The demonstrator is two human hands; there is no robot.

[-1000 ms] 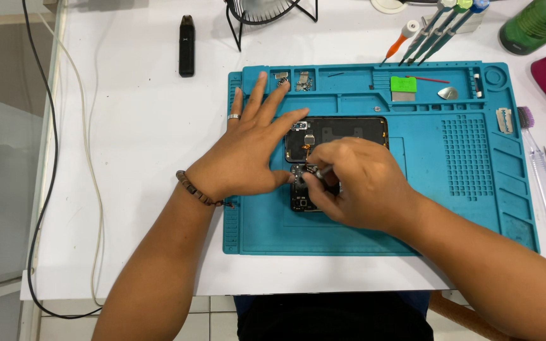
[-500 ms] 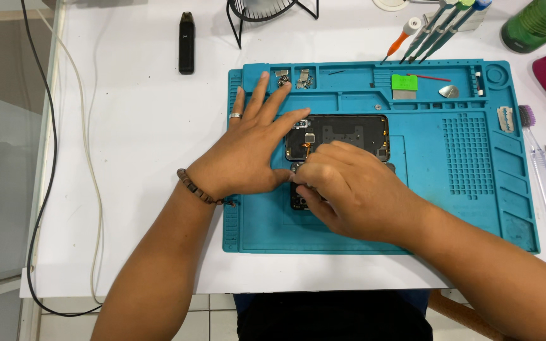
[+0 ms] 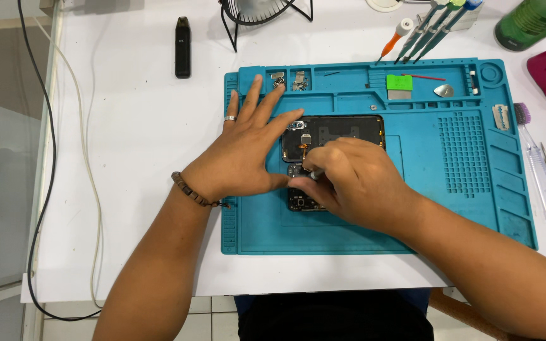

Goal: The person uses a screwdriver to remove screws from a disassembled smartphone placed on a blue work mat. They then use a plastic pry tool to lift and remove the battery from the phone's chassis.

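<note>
White counter bearing ridged teal silicone mat (image 3: 462,189): left hand (image 3: 244,155), fingers splayed flat, steadies opened black smartphone (image 3: 342,129); right hand (image 3: 355,180) pinches slim metal tool (image 3: 314,175).

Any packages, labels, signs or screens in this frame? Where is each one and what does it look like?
Green label: in a top tray of the blue mat, a small bright square with red marks, over a grey piece.
Opened phone: mid-mat, dark rectangle, insides up; no lit screen shows. The left hand lies flat beside it; the right hand works on it.
Green container: top right corner, dark cap, label unclear.
</note>
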